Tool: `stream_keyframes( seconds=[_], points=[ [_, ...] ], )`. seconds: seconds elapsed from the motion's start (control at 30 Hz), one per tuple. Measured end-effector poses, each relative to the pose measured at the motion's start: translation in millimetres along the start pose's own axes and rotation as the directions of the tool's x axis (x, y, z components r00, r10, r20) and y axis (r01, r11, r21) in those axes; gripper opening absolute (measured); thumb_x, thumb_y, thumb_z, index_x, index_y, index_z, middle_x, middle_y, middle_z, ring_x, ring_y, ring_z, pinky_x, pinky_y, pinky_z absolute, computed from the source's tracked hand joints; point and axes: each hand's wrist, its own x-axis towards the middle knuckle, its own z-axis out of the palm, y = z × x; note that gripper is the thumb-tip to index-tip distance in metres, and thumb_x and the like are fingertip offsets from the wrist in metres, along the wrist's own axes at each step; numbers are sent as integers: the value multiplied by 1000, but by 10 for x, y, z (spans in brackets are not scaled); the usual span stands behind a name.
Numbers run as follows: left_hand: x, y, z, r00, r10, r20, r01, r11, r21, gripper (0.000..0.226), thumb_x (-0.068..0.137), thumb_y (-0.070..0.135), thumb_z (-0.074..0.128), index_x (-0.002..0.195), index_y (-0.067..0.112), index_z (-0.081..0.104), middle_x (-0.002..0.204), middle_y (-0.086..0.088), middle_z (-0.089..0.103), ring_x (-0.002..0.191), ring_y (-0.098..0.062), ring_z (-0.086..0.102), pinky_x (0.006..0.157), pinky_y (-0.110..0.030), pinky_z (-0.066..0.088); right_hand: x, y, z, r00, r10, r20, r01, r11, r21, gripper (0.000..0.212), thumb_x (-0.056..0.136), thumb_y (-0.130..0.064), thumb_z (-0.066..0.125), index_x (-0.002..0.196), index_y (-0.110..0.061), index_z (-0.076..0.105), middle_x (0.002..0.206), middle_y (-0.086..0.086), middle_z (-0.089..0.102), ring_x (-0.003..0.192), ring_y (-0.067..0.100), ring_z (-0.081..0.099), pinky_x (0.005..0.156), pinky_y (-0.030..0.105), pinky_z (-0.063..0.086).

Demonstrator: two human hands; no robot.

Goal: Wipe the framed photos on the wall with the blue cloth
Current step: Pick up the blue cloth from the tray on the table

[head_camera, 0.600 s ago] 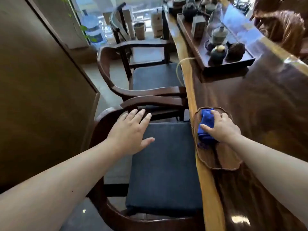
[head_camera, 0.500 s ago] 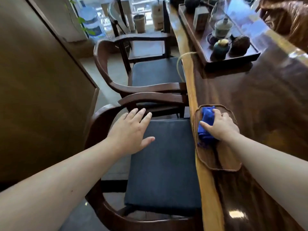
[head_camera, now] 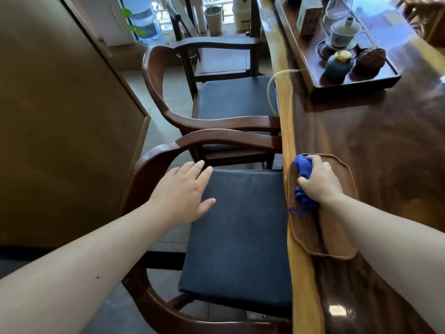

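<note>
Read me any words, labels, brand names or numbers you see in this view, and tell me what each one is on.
No text here can be read.
Small pale box on the dark wooden tea tray: dark marks on its face, too blurred to read.
White cylindrical appliance by the window: small dark mark, too small to read.
Clear water jug with bluish band: no legible label.
Blue cloth in the right hand: nothing printed visible.

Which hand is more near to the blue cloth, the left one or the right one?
Right. The right hand is closed around the blue cloth over the small wooden tray. The left hand is spread open, apart from it, over the chair cushion.
</note>
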Motion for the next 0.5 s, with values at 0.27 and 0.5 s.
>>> stream_keyframes(
  seconds=[0.27,0.5],
  points=[
    [-624,-467,-254,988,-123,-97,124,992,8,75,90,60,35,148,12,27,152,-12,35,140,-25,31,112,-40,33,-337,-1181,8,901,-434,0,429,890,154,67,71,-19,66,133,-26,40,121,7,51,105,23,53,90,36,45],
    [-1757,-1161,-556,938,-266,-220,279,960,33,77,84,61,27,139,9,41,133,-11,56,117,-26,55,87,-41,52,-1136,-2799,143,694,-720,24,700,682,211,69,69,-19,66,131,-31,39,127,5,49,106,22,52,87,38,45]
  ],
)
